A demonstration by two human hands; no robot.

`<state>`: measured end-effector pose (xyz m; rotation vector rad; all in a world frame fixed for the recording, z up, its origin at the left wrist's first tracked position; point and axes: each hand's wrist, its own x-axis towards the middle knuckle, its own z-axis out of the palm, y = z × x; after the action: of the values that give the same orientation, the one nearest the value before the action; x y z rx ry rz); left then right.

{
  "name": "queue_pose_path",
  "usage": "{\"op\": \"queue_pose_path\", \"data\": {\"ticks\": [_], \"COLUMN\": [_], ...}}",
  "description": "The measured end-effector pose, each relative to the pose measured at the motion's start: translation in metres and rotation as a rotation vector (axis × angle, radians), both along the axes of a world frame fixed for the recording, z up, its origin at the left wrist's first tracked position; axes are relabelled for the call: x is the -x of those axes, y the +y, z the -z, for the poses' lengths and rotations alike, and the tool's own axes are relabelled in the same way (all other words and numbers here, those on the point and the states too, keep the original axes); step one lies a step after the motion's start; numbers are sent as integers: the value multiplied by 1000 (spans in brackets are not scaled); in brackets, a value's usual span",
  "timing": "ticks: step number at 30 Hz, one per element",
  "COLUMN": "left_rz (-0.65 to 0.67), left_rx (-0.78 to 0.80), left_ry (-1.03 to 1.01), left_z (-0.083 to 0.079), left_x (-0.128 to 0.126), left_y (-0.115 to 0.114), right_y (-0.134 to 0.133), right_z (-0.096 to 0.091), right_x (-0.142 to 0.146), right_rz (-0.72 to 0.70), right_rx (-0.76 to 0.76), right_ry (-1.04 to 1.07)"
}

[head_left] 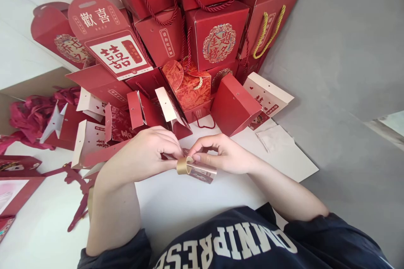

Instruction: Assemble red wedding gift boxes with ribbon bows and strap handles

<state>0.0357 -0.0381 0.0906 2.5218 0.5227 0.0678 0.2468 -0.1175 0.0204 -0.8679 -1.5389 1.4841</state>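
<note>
Both my hands meet over the white surface (195, 210): left hand (148, 151) fingers pinch the red-and-gold strip (198, 171), right hand (221, 153) fingers pinch its curled end, keeping it taut, just before the red gift boxes (217, 38).

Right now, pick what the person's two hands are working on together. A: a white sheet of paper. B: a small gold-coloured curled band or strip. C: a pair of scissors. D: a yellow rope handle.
B: the left hand and right hand meet at a small gold curled band, pinching it above the white table.
</note>
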Motion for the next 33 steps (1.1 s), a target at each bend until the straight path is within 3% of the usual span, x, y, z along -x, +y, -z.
{"op": "queue_pose_path", "data": {"ticks": [9,13,19,22,25,27,33], "left_rz": [11,51,131,12,-279,-412,-519], "left_rx": [-48,-106,-149,-240,-360,-291,23], "left_ry": [26,-25,-106,-215,-336,-362,-301], "left_z": [-1,-2,-3,-3,0,3,14], "left_x": [0,-3,-11,-16,-24,-29,-39], "left_y": [1,-2,-9,-16,-27,-35,-49], "right_y": [4,9,14,12,6,1,-10], "right_z": [6,13,13,7,2,0,12], "right_x": [1,-2,-11,-20,-26,-26,-1], "right_rz": [-38,-156,-269,-252,-111,61,606], "right_rx": [40,127,142,119,88,41,-201], "right_ry": [91,210,206,213,202,168,-101]}}
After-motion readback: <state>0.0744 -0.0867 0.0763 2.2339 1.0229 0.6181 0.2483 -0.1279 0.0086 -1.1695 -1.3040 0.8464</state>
